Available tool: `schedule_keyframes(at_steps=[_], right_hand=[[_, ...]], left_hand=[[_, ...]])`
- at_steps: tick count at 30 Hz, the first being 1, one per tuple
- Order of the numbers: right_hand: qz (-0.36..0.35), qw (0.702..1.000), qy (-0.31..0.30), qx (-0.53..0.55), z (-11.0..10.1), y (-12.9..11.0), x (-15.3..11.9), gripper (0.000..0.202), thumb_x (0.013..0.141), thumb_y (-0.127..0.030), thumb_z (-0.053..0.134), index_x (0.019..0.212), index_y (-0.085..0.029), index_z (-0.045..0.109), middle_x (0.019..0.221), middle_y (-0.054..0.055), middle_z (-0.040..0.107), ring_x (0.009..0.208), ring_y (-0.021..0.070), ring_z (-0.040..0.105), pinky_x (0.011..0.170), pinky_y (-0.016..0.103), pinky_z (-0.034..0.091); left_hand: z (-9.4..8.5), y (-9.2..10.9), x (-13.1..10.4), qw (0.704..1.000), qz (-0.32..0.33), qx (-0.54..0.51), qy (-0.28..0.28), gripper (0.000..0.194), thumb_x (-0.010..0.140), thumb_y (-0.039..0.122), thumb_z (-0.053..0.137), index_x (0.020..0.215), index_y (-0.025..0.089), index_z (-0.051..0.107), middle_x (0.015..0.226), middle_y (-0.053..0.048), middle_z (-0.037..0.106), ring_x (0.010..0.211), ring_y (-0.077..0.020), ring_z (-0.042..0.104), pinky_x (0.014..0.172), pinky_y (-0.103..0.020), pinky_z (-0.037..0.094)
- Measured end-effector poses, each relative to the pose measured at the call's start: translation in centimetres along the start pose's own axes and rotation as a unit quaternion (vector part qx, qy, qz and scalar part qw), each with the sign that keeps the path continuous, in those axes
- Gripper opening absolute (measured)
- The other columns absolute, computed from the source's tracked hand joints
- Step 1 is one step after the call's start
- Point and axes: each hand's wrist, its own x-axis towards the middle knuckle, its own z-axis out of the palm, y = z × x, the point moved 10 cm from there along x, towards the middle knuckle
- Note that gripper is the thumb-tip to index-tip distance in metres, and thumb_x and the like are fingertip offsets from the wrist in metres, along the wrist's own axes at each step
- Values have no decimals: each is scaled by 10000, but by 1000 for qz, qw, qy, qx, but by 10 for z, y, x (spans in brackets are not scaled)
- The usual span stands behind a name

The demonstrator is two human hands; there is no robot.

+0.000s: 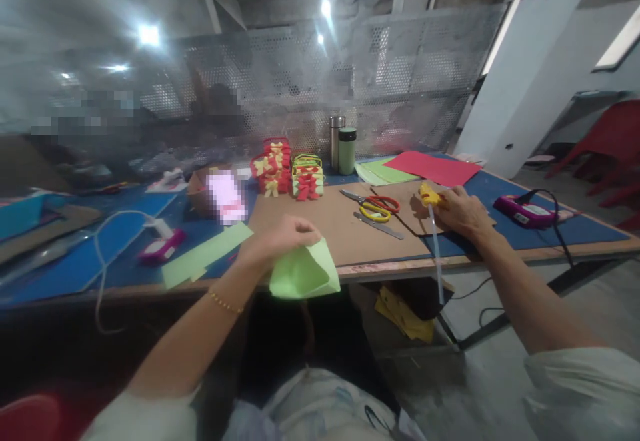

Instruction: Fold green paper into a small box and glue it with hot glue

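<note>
Pale sleeves are worn with a thin gold bracelet.

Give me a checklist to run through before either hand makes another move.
1. Left hand holding the folded green paper: ok.
2. Right hand touching the yellow glue gun: ok.
3. Right hand's grip closed firmly: cannot tell.
4. Glue stick within the table edge: not ok, it crosses the front edge in this view.
5. Scissors out of both hands: ok, lying on the cardboard.
6. Glue gun hot: cannot tell.
</note>
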Motion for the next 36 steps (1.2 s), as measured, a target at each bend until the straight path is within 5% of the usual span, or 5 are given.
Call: schedule_keyframes(at_steps=[7,13,19,26,36], right_hand=[[-69,994,38,73,-15,-17,-2,162,744,-244,776,880,-207,695,910,122,646,585,154,415,588,345,242],[-93,986,54,126,-31,-29,-4,132,763,-271,746,878,-243,688,847,85,619,561,168,434,554,338,292],[-137,974,57,171,-51,-73,-26,137,854,-314,644,966,-238,666,914,133,654,809,289,620,705,397,484],[-168,962,16,212,-60,-179,-74,308,908,-295,591,1201,-209,630,1139,135,659,1008,299,661,845,436,559],[-164,959,-8,229,-48,-189,-55,308,902,-293,586,1187,-201,658,1129,148,646,1039,306,657,881,457,567]], left_hand=[[0,-32,48,998,0,69,-12,42,589,224,738,573,187,748,585,-24,697,514,-138,538,494,-244,370],[-23,-27,56,991,48,36,122,252,787,413,713,705,174,710,668,-30,653,651,-161,548,620,-267,409],[-84,-37,-35,915,104,-7,389,383,966,562,487,891,213,629,798,-41,626,737,-181,596,697,-299,470],[27,-30,-79,826,175,447,297,214,950,195,498,843,178,682,907,-137,689,858,-269,577,905,-468,397],[28,-24,-75,807,237,467,271,228,1013,223,509,980,170,728,986,-111,712,919,-263,571,875,-414,371]])
